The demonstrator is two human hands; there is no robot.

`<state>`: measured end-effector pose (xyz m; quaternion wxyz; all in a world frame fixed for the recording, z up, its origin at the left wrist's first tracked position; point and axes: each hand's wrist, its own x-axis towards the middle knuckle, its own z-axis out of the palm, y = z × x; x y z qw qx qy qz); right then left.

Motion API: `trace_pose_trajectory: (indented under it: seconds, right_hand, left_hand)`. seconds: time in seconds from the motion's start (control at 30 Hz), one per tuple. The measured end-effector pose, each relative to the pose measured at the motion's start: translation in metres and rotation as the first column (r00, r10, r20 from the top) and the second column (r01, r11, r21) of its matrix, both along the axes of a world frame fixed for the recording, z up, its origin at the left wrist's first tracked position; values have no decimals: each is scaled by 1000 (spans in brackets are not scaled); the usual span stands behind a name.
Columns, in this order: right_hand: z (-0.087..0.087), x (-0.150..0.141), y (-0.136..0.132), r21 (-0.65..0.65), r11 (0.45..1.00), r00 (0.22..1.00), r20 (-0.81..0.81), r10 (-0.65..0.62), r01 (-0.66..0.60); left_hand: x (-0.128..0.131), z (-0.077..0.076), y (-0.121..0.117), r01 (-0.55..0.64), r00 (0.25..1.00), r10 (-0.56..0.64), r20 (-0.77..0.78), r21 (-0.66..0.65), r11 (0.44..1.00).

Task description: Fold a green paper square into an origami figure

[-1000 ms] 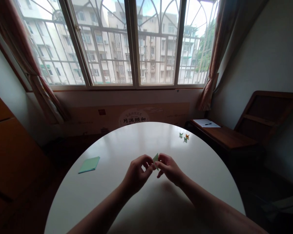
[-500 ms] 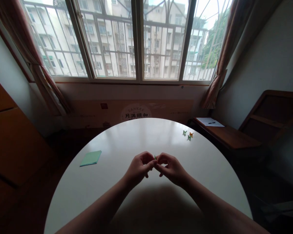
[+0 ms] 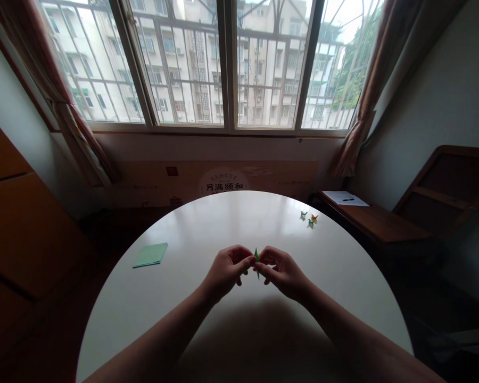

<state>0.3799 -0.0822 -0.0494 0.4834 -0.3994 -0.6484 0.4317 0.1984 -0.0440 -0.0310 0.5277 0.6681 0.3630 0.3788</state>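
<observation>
My left hand (image 3: 227, 271) and right hand (image 3: 282, 272) are pinching a narrow green folded-paper piece (image 3: 256, 254) over the round white table (image 3: 199, 231). More of its length is showing than half a second ago; I am judging this a shifted grip.

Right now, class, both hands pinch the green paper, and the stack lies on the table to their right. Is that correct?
Not quite: the head view shows the stack on the table to their left. The left hand and right hand do both pinch the green paper.
</observation>
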Motion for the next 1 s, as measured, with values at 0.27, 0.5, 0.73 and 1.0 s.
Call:
trace_pose_trajectory:
  seconds: [0.27,0.5,0.73,1.0]
  right_hand:
    - [-4,1,1,-5,1000,1000,-14,-8,8]
    - [-4,1,1,-8,1000,1000,-5,-14,14]
    - [-5,0,2,-14,999,999,21,-30,30]
    - [-5,-1,1,-44,999,1000,0,-21,21]
  left_hand:
    - [0,2,-4,-43,999,44,-14,74,996]
    - [-2,1,-6,-125,989,139,-52,220,968]
    - [-2,2,-5,-176,976,208,-69,317,932]
    - [-3,3,-4,-226,963,260,-64,326,918]
